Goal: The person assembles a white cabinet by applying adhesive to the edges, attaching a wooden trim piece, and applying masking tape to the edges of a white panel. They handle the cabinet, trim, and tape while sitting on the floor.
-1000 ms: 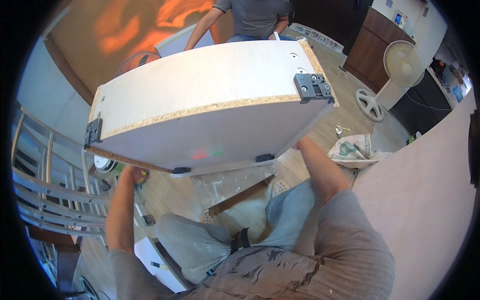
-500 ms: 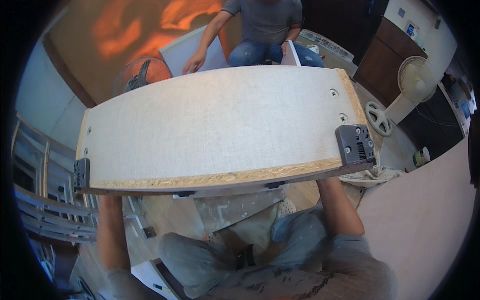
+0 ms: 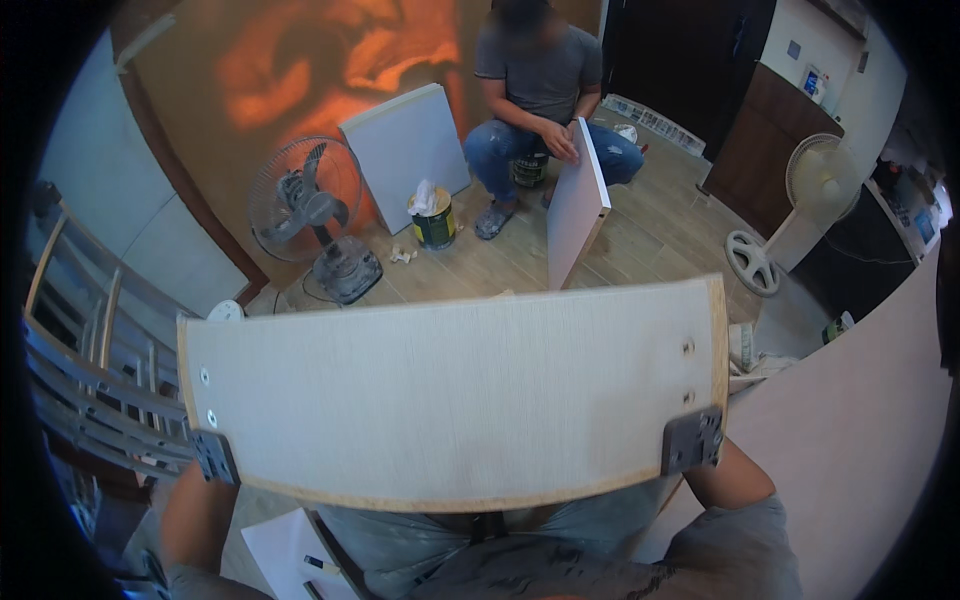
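A wooden drawer box (image 3: 455, 395) is held up across my lap, its pale wood-grain side facing me. Raw chipboard shows along its edges. Screw heads sit near both ends, and dark grey plastic clips, a left one (image 3: 214, 457) and a right one (image 3: 692, 441), are fixed at its near corners. My left forearm (image 3: 200, 515) reaches behind the left end, my right forearm (image 3: 735, 470) behind the right. Both hands are hidden by the drawer box, which they hold between them.
Across from me a person crouches, holding a white panel (image 3: 578, 205) upright. Another white panel (image 3: 405, 155) leans on the wall beside a floor fan (image 3: 320, 215) and a paint can (image 3: 432, 222). A ladder (image 3: 105, 350) stands left, a second fan (image 3: 820, 185) right. A large pale board (image 3: 850, 430) lies at right.
The drawer box has come down and closer to me, tilting so that its far edge drops. The floor behind it now shows. The crouching person's outstretched hand has moved to the white panel.
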Demonstrator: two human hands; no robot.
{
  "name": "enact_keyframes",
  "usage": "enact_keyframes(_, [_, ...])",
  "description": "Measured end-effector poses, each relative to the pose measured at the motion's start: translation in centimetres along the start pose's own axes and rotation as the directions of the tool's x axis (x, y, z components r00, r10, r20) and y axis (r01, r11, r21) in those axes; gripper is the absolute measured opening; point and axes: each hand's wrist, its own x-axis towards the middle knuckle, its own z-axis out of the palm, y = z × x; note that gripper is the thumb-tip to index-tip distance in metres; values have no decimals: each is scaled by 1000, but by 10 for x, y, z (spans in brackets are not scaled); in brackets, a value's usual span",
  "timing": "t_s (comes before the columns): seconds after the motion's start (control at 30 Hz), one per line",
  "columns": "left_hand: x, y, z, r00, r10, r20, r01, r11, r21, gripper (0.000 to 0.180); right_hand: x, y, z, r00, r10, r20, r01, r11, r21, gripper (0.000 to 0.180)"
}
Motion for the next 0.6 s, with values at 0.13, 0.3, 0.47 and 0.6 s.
enact_keyframes(0.13, [-42,1,0,999,39,-17,-40,999,-27,75,-32,-1,19,999,14,38,-15,999,47,68])
enact_keyframes(0.3, [-90,-8,1,997,65,-45,-68,996,-58,74,-51,1,49,1000,3,30,-5,997,78,69])
enact_keyframes(0.47, [-164,-45,2,996,34,-83,-44,991,-123,73,-81,17,94,993,-70,-95,67,997,-32,80])
enact_keyframes(0.6, [-229,-87,14,993,-78,-94,61,983,-171,72,-87,41,90,974,-75,-214,59,995,-83,79])
